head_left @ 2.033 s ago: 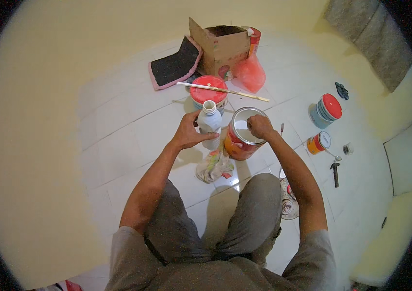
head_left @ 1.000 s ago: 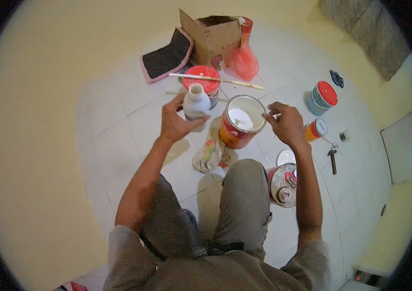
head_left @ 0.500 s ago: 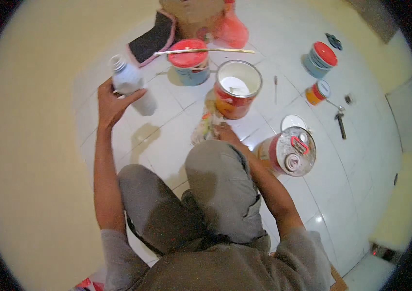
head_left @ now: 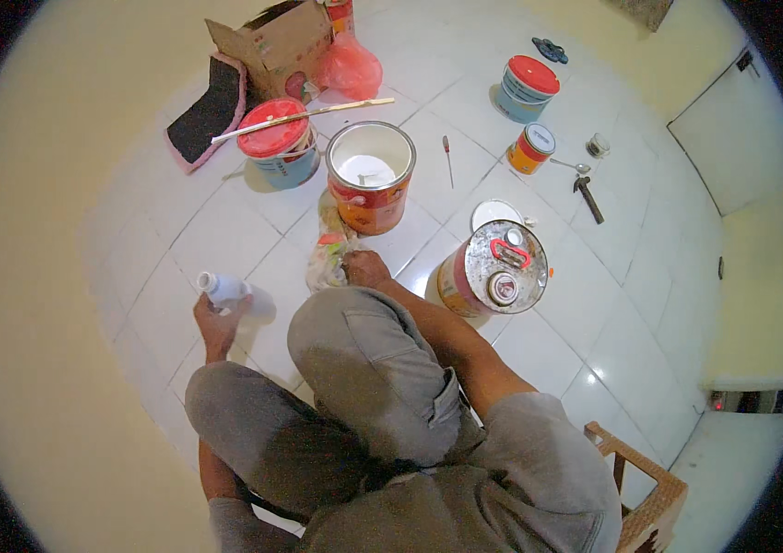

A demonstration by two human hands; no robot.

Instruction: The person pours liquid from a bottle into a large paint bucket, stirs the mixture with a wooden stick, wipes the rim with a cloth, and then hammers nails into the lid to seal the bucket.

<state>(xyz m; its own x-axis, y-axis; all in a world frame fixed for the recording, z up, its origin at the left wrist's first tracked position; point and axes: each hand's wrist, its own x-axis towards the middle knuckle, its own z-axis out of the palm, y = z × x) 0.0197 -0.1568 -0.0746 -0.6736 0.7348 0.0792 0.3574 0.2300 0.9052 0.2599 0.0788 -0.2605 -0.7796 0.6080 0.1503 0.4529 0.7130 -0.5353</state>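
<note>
My left hand (head_left: 216, 323) is closed around a white plastic bottle (head_left: 222, 288) with an open mouth, low over the tiles beside my left knee. In front of my knees, my right hand (head_left: 368, 268) is closed against a crumpled clear plastic bag (head_left: 325, 268) with coloured print; the fingers are partly hidden. Just beyond it stands an open red and orange paint can (head_left: 373, 210) with white paint inside. To the right of my right forearm is a large metal can (head_left: 520, 276) with a stained top, a red handle and a round spout.
A red-lidded bucket (head_left: 271, 131) carries a wooden stick (head_left: 317, 115) across its top. Behind are a cardboard box (head_left: 281, 55) and red plastic bag (head_left: 353, 69). Rightward lie a screwdriver (head_left: 448, 161), small can (head_left: 529, 152), hammer (head_left: 587, 198) and second bucket (head_left: 526, 89). A wooden stool (head_left: 654, 507) stands behind my right side.
My left hand has lowered the white bottle toward the floor and nearer my left knee. My right hand stays at the plastic bag. The whole view has shifted to the right.
</note>
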